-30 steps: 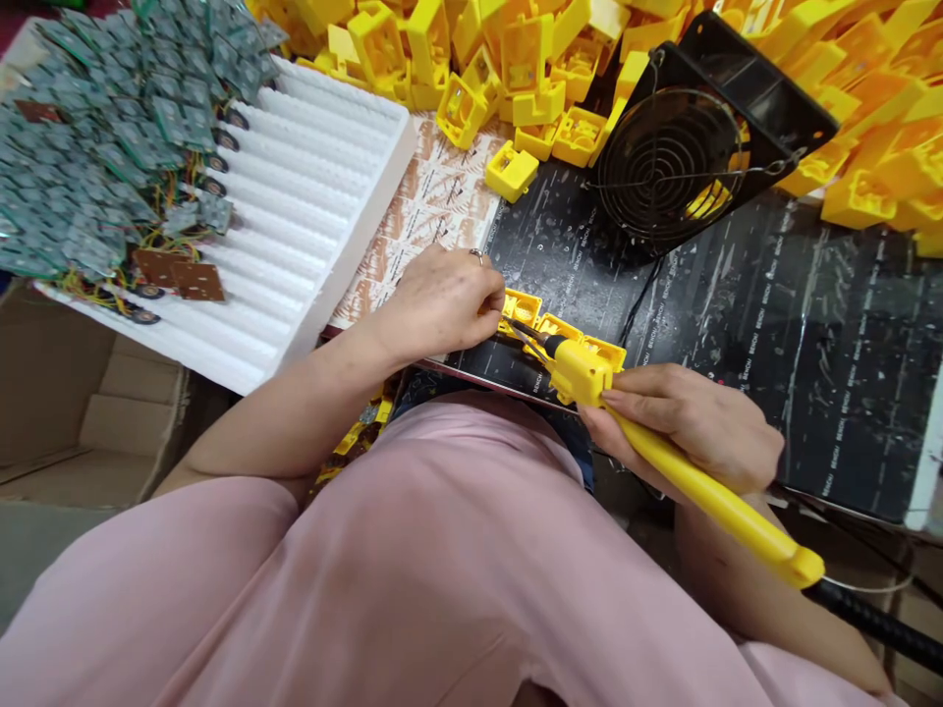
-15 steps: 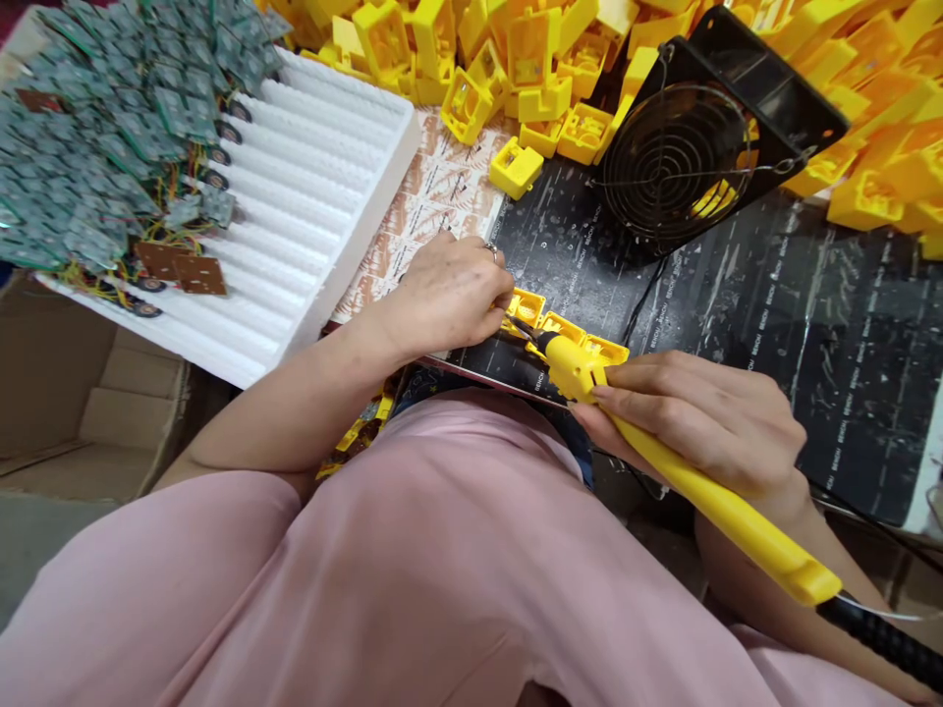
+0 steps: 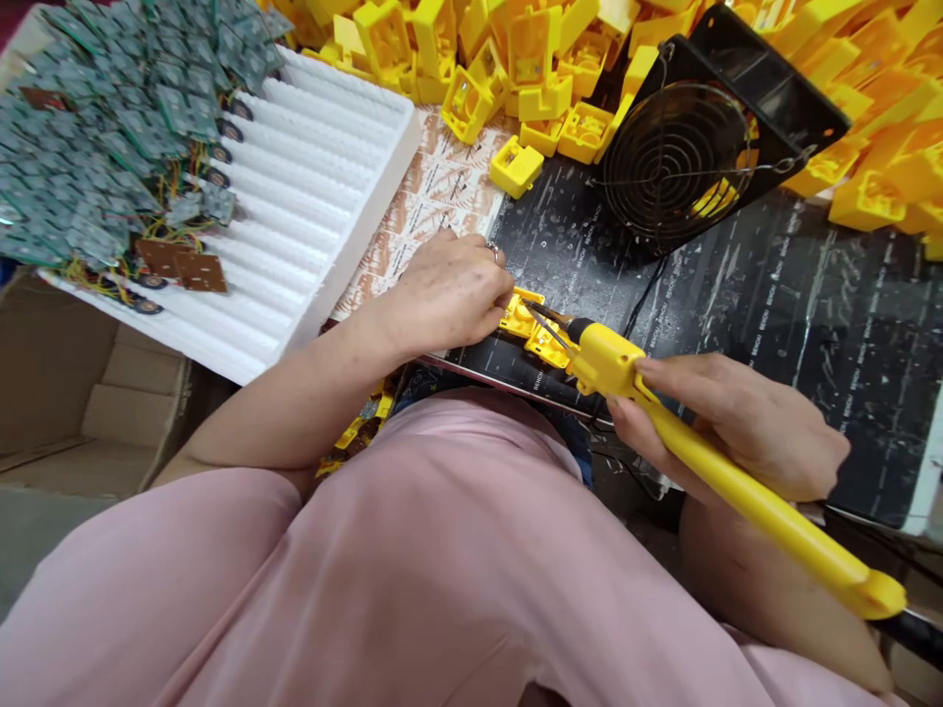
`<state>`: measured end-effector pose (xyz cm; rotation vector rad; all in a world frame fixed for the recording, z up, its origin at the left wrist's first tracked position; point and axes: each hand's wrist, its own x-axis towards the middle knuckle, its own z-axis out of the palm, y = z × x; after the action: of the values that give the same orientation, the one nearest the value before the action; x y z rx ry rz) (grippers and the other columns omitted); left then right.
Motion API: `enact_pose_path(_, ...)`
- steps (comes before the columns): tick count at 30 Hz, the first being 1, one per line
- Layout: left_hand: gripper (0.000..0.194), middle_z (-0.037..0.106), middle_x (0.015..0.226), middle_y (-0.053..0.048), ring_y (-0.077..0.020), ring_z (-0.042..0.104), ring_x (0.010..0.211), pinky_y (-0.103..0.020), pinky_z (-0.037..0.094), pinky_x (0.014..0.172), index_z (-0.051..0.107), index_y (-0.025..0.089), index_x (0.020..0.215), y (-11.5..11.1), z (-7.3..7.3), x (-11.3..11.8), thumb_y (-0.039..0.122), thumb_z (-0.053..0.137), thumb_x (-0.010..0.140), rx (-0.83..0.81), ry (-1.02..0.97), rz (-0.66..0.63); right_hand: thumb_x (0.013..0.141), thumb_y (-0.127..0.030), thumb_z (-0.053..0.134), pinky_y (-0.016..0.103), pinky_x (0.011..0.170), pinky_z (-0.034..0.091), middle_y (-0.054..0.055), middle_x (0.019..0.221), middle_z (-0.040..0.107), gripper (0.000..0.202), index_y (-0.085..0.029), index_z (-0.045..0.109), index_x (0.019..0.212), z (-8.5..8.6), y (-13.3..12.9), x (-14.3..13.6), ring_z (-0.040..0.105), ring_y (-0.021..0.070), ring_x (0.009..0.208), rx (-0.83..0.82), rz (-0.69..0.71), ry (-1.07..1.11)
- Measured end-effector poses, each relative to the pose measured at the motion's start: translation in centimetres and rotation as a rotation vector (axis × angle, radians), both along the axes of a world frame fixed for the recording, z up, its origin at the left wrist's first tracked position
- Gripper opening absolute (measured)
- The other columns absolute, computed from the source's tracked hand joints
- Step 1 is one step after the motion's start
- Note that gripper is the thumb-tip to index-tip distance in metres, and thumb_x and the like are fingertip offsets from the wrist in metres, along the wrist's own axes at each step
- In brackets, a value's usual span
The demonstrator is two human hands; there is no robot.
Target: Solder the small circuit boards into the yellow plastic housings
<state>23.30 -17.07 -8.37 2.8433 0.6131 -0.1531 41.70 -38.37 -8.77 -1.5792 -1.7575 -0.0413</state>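
Observation:
My right hand [image 3: 758,427] is closed around the handle of a yellow soldering iron [image 3: 608,355], with a black cord at its rear end. The iron's thin metal tip and a feed tube beside it point left over a short row of small open yellow plastic casings [image 3: 551,346] near the bench's front edge. My left hand [image 3: 461,290], a ring on one finger, is closed at the left end of this row. Its fingertips are hidden under the hand, so what they pinch cannot be made out. The iron covers the right end of the row.
A black fan [image 3: 674,157] with a wire guard stands on the dark bench mat [image 3: 832,344]. Behind it lies a heap of yellow casings [image 3: 530,49]. On the left, a white foam tray [image 3: 324,187] carries many wired circuit boards [image 3: 110,128], above a cardboard box [image 3: 125,403].
My right hand has drawn the soldering iron to the right and slightly down, uncovering more of the left casings. My left hand has stayed in place.

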Motion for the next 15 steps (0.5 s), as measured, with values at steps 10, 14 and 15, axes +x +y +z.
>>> enact_pose_path(10, 0.044, 0.076, 0.121, -0.009, -0.0262, 0.068, 0.111, -0.044, 0.05, 0.108, 0.069, 0.019, 0.125, 0.4, -1.2, -4.2, 0.042, 0.058, 0.089, -0.247, -0.272, 0.215, 0.088, -0.018, 0.082, 0.033, 0.054, 0.061, 0.0, 0.128, 0.077, 0.072, -0.042, 0.058, 0.151, -2.3, -0.9, -0.6, 0.078, 0.0208, 0.072, 0.191, -0.199, 0.098)
enact_pose_path(14, 0.028, 0.081, 0.104, -0.003, -0.0199, 0.071, 0.098, -0.05, 0.043, 0.119, 0.077, 0.023, 0.103, 0.0, -2.0, -4.8, 0.035, 0.052, 0.098, -0.218, -0.336, 0.3, 0.087, -0.019, 0.084, 0.032, 0.056, 0.063, -0.001, 0.121, 0.079, 0.069, -0.04, 0.061, 0.148, -2.4, -0.8, -0.6, 0.078, 0.0207, 0.071, 0.204, -0.23, 0.102)
enact_pose_path(15, 0.028, 0.082, 0.101, -0.002, -0.0194, 0.071, 0.097, -0.053, 0.038, 0.123, 0.078, 0.024, 0.102, -0.2, -2.1, -4.5, 0.033, 0.051, 0.099, -0.188, -0.329, 0.299, 0.086, -0.019, 0.085, 0.032, 0.056, 0.063, 0.0, 0.118, 0.08, 0.069, -0.04, 0.062, 0.147, -2.4, -0.8, -0.6, 0.078, 0.0208, 0.07, 0.211, -0.224, 0.096)
